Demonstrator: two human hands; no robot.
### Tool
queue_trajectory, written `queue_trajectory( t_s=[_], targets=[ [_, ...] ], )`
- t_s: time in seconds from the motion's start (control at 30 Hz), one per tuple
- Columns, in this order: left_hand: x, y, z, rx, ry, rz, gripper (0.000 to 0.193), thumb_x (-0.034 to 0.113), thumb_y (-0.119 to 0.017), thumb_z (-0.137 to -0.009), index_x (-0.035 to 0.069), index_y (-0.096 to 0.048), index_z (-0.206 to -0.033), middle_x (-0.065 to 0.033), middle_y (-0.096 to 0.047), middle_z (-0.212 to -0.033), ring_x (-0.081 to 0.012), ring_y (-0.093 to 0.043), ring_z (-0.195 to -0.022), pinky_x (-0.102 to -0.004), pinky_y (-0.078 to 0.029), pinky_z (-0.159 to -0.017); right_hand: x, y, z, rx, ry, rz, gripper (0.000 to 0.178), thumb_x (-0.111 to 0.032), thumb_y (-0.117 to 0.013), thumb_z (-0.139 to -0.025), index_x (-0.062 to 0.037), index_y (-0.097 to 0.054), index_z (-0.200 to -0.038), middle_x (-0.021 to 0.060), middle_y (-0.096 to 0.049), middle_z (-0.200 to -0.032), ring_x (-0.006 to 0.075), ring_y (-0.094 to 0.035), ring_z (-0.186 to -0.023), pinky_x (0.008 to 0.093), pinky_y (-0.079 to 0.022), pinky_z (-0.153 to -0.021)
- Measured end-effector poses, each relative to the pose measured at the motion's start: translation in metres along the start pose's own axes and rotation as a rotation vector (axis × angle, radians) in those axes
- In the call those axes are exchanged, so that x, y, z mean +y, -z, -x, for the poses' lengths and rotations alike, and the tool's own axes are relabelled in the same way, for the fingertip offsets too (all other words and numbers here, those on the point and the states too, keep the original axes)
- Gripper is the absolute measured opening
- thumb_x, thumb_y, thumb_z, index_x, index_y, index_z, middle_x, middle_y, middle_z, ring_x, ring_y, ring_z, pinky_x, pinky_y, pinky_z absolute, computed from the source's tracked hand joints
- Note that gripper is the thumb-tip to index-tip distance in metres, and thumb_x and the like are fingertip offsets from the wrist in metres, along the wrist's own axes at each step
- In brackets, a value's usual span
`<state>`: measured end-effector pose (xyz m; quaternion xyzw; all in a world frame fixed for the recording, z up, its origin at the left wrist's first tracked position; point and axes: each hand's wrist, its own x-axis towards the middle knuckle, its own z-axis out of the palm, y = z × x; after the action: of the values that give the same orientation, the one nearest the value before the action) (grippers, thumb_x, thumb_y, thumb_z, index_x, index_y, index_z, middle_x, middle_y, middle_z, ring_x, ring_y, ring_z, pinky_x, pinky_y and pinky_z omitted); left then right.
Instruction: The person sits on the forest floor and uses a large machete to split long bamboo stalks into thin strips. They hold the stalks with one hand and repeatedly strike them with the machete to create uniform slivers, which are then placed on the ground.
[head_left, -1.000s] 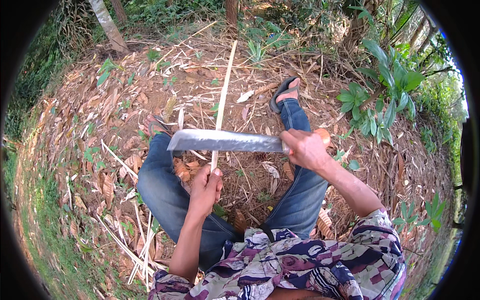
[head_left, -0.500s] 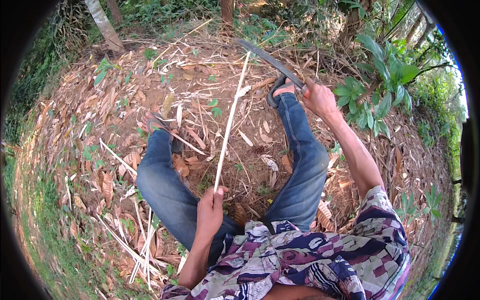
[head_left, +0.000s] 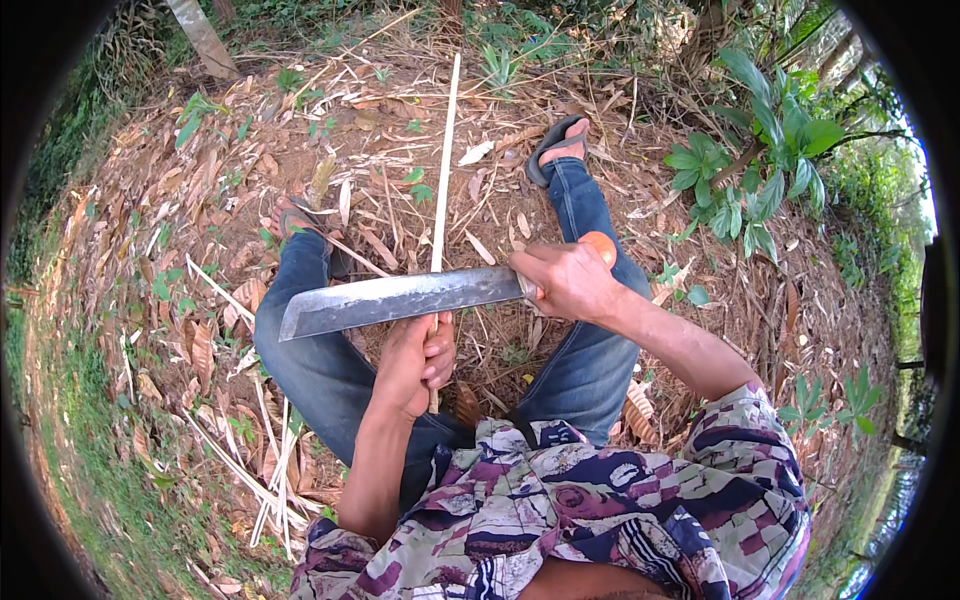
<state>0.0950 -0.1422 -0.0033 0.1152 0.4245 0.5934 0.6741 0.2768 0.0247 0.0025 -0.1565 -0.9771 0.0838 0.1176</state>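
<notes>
In my right hand [head_left: 570, 277] is a machete [head_left: 400, 299] with a broad grey blade and an orange-ended handle. Its blade lies crosswise in front of me, pointing left, and crosses the pale stick near my left hand. My left hand [head_left: 412, 362] is closed round the lower part of that long, thin, peeled stick [head_left: 445, 170], which points away from me between my legs. A short end of the stick shows below my fist. The blade hides the stretch of stick just above my fingers; whether the edge touches the wood I cannot tell.
Several pale peeled sticks [head_left: 275, 495] lie in a loose pile on the ground at my left. Dry leaves and bamboo-like scraps cover the sloping soil. My legs in blue jeans [head_left: 310, 350] are spread either side. A leafy green plant [head_left: 765, 150] grows at the right; a tree trunk [head_left: 203, 40] stands far left.
The machete has come down and toward me from beyond my right foot, now crossing the stick. My left hand has risen slightly, and the stick stands more upright in view.
</notes>
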Motion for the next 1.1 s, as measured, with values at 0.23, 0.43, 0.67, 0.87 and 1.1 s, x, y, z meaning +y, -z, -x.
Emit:
queue_trajectory(
  t_s=[0.23,0.43,0.67,0.87,1.1],
  targets=[
    [0.001,-0.001,0.004,-0.146,0.045,0.223,0.021,0.028,-0.041,-0.099,0.010,-0.044,-0.089,0.0079,-0.030,-0.056,-0.0013,-0.026,-0.039,-0.0175,-0.024,-0.035,0.041,0.008,-0.014,0.059,0.084,0.096,0.028,-0.007,-0.062,-0.063,-0.0112,-0.049,-0.087,0.0049,-0.053,-0.071,0.0259,-0.062,-0.069,0.0410,-0.048,-0.054],
    [0.000,-0.003,0.012,-0.114,0.049,0.165,0.024,0.029,-0.037,-0.100,0.010,-0.041,-0.087,0.0080,-0.029,-0.057,-0.0009,-0.026,-0.038,-0.0172,-0.025,-0.033,0.060,0.010,-0.012,0.036,0.073,0.135,0.031,-0.007,-0.064,-0.059,-0.0119,-0.049,-0.085,0.0036,-0.053,-0.072,0.0243,-0.062,-0.071,0.0395,-0.048,-0.054],
    [-0.002,-0.006,0.019,-0.078,0.104,0.170,0.024,0.029,-0.038,-0.100,0.010,-0.041,-0.087,0.0076,-0.030,-0.057,-0.0010,-0.025,-0.038,-0.0176,-0.025,-0.033,0.071,0.007,-0.013,0.034,0.110,0.159,0.030,-0.008,-0.064,-0.058,-0.0125,-0.048,-0.083,0.0031,-0.053,-0.073,0.0241,-0.062,-0.072,0.0386,-0.049,-0.055],
    [-0.003,-0.001,0.031,-0.027,0.101,0.179,0.024,0.028,-0.038,-0.100,0.010,-0.042,-0.086,0.0076,-0.030,-0.056,-0.0017,-0.025,-0.037,-0.0183,-0.024,-0.032,0.091,0.005,-0.015,0.063,0.048,0.184,0.028,-0.008,-0.063,-0.062,-0.0128,-0.052,-0.087,0.0049,-0.059,-0.076,0.0256,-0.063,-0.069,0.0395,-0.050,-0.056],
    [-0.010,0.011,0.083,0.065,0.157,0.094,0.026,0.030,-0.039,-0.099,0.010,-0.042,-0.084,0.0063,-0.029,-0.054,-0.0027,-0.025,-0.037,-0.0189,-0.023,-0.032,0.186,0.042,0.024,0.199,-0.700,0.274,0.025,-0.019,-0.059,-0.076,-0.0071,-0.058,-0.098,0.0176,-0.061,-0.068,0.0370,-0.063,-0.069,0.0439,-0.049,-0.062]
  ],
)
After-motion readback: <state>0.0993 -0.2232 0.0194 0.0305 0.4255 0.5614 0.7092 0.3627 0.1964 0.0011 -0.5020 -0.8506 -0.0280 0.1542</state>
